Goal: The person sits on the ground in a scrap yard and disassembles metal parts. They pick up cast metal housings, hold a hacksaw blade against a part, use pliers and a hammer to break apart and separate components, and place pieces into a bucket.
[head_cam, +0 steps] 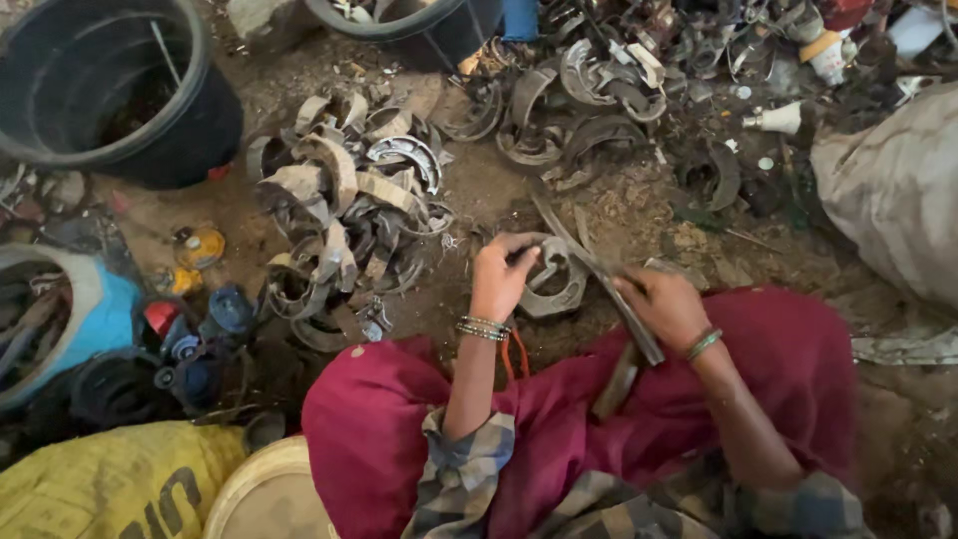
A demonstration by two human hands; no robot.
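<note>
My left hand (502, 274) grips a curved metal brake shoe (555, 282) and holds it against the dirt ground in front of my knees. My right hand (664, 307) is closed around a long flat metal blade (597, 271), whose tip lies across the top of the brake shoe. Both wrists wear bangles. A dark red cloth (559, 419) covers my lap below the hands.
A heap of curved brake shoes (349, 215) lies left of my hands, with more scrap metal (599, 90) beyond. A black tub (110, 90) stands far left, a grey sack (893, 190) at right, a yellow sack (110, 489) and a blue container (90, 309) near left.
</note>
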